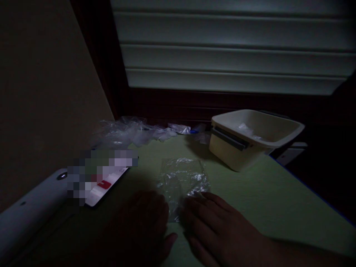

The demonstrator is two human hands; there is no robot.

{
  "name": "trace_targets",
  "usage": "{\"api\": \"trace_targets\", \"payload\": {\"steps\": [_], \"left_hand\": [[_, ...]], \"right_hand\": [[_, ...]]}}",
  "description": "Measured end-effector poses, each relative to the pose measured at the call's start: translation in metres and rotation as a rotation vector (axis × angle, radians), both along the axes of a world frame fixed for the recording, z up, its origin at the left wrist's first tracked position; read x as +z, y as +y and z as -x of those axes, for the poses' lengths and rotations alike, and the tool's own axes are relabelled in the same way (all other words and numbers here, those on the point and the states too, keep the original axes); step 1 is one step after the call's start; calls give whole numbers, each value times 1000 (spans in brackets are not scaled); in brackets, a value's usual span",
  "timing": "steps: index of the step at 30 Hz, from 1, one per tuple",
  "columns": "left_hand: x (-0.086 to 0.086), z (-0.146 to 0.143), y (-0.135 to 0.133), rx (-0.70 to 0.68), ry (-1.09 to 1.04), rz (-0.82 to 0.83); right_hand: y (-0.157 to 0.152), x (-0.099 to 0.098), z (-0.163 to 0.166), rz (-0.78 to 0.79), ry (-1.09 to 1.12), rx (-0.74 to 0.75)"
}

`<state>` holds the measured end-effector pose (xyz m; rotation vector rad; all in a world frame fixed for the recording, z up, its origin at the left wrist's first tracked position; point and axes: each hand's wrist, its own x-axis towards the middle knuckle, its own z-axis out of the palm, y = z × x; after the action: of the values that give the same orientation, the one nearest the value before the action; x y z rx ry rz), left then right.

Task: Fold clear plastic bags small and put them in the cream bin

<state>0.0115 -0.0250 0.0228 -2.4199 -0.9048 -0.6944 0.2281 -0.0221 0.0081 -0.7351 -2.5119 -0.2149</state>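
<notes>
A clear plastic bag (183, 174) lies flat on the green tabletop (241, 196), wrinkled and catching some light. My right hand (214, 226) rests palm down over its lower right part, fingers stretched out toward the middle. On the lower left side of the bag is my left hand (147, 218), dark and in shadow, its fingers laid out flat and its thumb apart. A narrow gap separates the two hands, with part of the bag showing between them. Neither hand grips anything that I can see.
A cream plastic bin (228, 150) with dark handles stands at the back right, some clear plastic inside. Crumpled clear plastic (119, 133) lines the back edge. A phone (97, 193) with a lit, partly blurred screen lies at left, by a long white object (30, 200).
</notes>
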Motion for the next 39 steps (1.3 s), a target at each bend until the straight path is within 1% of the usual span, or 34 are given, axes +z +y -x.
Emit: {"api": "trace_targets", "payload": {"steps": [2,4,7,10,13,16,18,22,26,30,35,39], "left_hand": [[-4,4,2,49,13,16],[-8,7,4,49,0,47],[-14,9,4,44,-21,135],[-17,8,4,55,-52,148],[-14,6,5,25,-54,137],[-9,4,5,-23,-47,143],[-8,4,3,-23,-52,143],[-17,7,-1,39,-66,168],[-24,11,0,-4,-70,196],[-19,10,1,-12,-31,253],[-8,3,1,-60,-18,276],[-2,-2,2,-56,-1,220]], "right_hand": [[1,-1,0,13,-13,7],[1,-2,0,45,-33,6],[1,0,0,100,-59,7],[1,2,1,115,-68,16],[2,2,2,69,-35,40],[3,0,2,-28,1,91],[2,-1,2,-78,12,105],[1,0,1,-96,10,72],[0,0,0,-57,9,45],[2,0,1,22,-4,64],[2,1,1,-32,-43,154],[0,4,-1,-42,-26,199]]}}
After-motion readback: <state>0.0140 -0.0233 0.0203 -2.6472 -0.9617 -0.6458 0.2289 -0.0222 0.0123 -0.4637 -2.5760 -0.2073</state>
